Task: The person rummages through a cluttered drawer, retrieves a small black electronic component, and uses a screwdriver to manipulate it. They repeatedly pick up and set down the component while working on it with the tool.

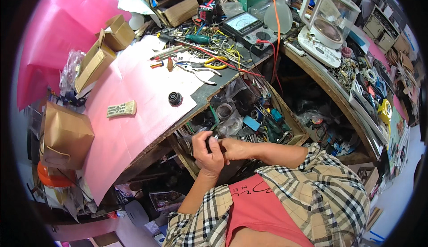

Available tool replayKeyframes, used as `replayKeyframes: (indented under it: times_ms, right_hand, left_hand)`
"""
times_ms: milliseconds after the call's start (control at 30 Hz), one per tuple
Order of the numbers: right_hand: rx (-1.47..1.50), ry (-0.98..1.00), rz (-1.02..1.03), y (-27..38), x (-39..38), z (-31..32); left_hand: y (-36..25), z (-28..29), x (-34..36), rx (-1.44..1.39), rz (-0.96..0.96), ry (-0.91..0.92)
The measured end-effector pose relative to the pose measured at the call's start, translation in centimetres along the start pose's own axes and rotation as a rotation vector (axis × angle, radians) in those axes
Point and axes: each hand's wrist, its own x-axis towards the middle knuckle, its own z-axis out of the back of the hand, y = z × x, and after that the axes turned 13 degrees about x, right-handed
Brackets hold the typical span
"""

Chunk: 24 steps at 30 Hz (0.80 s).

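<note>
Over the open drawer [292, 128] at the bench's front edge, my two hands meet close together. My left hand [207, 155] is closed, its thumb and curled fingers round something small, dark and shiny that I cannot make out. Pressed up beside it, my right hand [235, 149] is closed too, and what its fingers hold is hidden. Beneath and past the hands the drawer is full of loose parts, with a blue box [251, 123] and a roll of tape [224, 111] among them. A round black part [175, 98] stands on the pink sheet near the bench edge.
On the pink sheet [113, 144] lies a remote control [121, 109]. Pliers [196, 70], a screwdriver [197, 38] and many loose tools cover the back, next to an analogue multimeter [248, 27]. A glass kettle [328, 21] stands right, a paper bag [67, 133] left.
</note>
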Motion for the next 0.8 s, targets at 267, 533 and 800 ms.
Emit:
replayKeyframes:
  times_ms: [267, 533, 800]
  right_hand:
    - [0.414, -0.041, 0.122, -1.3, 0.8, 1.4]
    - [-0.271, -0.572, 0.637, 1.0, -0.6, 1.2]
    - [-0.504, -0.522, 0.813, 0.8, -0.4, 0.2]
  left_hand:
    - [0.4, -0.1, 0.0, -0.089, 0.111, 0.031]
    - [2.7, -1.3, -0.2, -0.694, 0.867, 0.687]
    - [1.3, -0.6, 0.2, -1.097, 1.029, 0.672]
